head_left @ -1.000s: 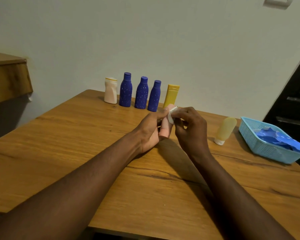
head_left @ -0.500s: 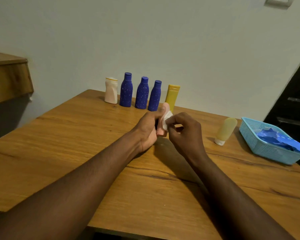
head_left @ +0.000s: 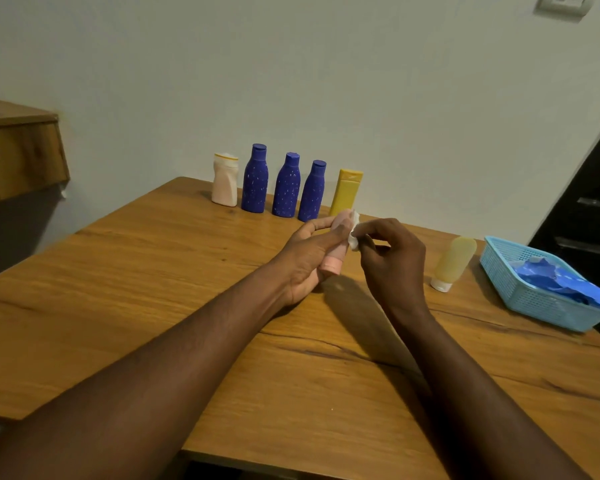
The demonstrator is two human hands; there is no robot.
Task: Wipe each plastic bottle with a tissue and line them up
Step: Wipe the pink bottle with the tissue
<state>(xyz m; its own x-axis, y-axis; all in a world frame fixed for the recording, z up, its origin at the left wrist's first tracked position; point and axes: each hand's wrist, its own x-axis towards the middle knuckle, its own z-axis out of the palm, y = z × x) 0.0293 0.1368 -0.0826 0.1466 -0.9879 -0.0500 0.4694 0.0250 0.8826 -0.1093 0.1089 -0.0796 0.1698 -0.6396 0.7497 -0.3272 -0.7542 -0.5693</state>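
From the head camera, a wooden table with a wavy orange-brown grain and a dark crack line across its near half fills the lower frame, its far edge set against a plain pale wall. A wall plate sits at the top right, a dark door runs down the right edge, and a wooden ledge juts in at the left. Along the far edge stand a cream bottle, three blue bottles and a yellow bottle, upright in a row, close together. Over the middle of the table the left hand curls round a small pink bottle, cap end down and clear of the wood. The right hand pinches a white tissue against the bottle's upper end. To the right lies a pale yellow tube with a white cap, just beside a light blue basket holding crumpled blue material.
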